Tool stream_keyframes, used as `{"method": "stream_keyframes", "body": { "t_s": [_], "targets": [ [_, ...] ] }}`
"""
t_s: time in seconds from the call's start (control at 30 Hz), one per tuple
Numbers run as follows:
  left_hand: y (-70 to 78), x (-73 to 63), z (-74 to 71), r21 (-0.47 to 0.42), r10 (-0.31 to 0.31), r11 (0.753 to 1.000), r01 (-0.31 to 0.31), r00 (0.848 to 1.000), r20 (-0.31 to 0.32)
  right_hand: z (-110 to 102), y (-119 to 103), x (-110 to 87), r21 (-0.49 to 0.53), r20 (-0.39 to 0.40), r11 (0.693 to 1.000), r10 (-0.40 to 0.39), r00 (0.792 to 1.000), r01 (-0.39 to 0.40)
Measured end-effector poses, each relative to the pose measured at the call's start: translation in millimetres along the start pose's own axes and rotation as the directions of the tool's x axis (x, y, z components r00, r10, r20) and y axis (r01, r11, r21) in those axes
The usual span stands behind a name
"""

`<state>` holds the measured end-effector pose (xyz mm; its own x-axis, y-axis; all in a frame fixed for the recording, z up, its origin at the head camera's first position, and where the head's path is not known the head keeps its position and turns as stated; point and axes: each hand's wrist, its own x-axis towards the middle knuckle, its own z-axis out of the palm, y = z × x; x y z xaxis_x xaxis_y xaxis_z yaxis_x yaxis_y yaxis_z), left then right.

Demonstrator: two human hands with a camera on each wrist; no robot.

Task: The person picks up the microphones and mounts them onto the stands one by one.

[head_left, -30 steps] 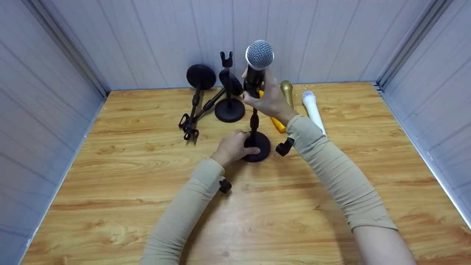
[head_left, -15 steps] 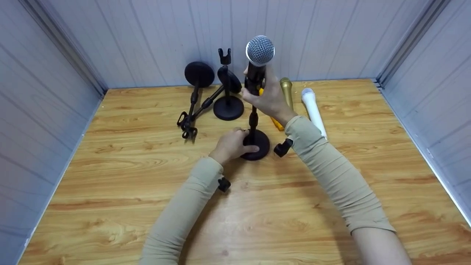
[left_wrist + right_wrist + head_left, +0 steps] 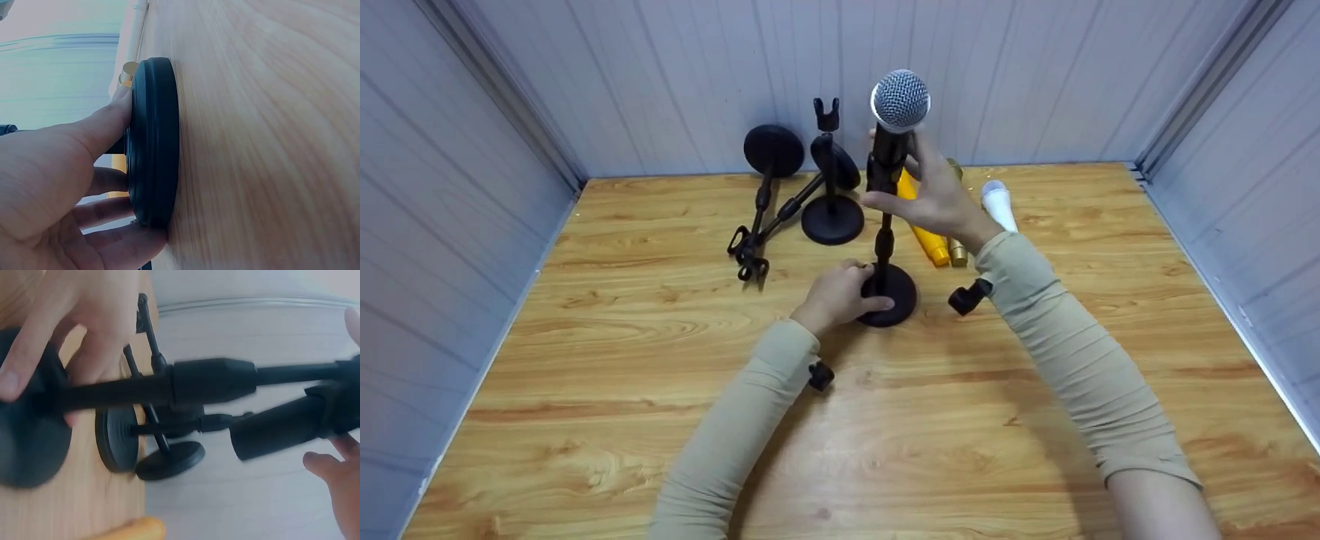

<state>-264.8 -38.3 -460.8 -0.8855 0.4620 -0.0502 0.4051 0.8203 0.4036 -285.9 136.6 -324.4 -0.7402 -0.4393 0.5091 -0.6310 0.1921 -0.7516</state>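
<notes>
A black microphone (image 3: 901, 101) with a silver mesh head sits in the clip atop an upright black desk stand (image 3: 901, 294). My left hand (image 3: 836, 296) grips the stand's round base, thumb on its top and fingers at the edge, as the left wrist view shows. My right hand (image 3: 941, 196) is around the microphone's far right side with fingers and thumb spread. In the right wrist view, the thumb (image 3: 320, 464) stands apart from the microphone's dark handle (image 3: 275, 430).
Left of the held stand are another upright stand (image 3: 832, 221) and two stands lying tipped, one with its base (image 3: 773, 150) raised. Yellow (image 3: 924, 225), gold (image 3: 958, 253) and white (image 3: 997, 202) microphones lie on the right. Panel walls enclose the wooden table (image 3: 660, 375).
My right hand has loosened from the microphone and shifted right, its fingers spreading. The microphone stays up in the stand's clip. My left hand keeps its grip on the base.
</notes>
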Motion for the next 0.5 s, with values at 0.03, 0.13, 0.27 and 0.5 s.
{"method": "stream_keyframes", "body": {
  "t_s": [0.03,0.13,0.27,0.5],
  "targets": [
    [0.0,0.0,0.0,0.000,0.002,1.000,-0.002,1.000,-0.001,-4,1,-2.2,-0.003,0.008,1.000,-0.010,1.000,0.010],
    [0.0,-0.5,0.4,-0.016,0.010,1.000,-0.010,1.000,-0.009,-14,12,-8.4,0.015,0.018,0.999,-0.042,0.999,0.041],
    [-0.4,-1.4,0.8,-0.030,0.009,1.000,-0.009,1.000,-0.020,-25,39,-17.2,0.048,0.075,0.998,-0.037,0.997,0.034],
    [-5.3,-2.3,-7.4,-0.034,0.031,0.999,-0.029,0.997,0.077,-30,79,-47.8,-0.174,0.377,0.981,0.145,0.915,-0.083]
  ]
}}
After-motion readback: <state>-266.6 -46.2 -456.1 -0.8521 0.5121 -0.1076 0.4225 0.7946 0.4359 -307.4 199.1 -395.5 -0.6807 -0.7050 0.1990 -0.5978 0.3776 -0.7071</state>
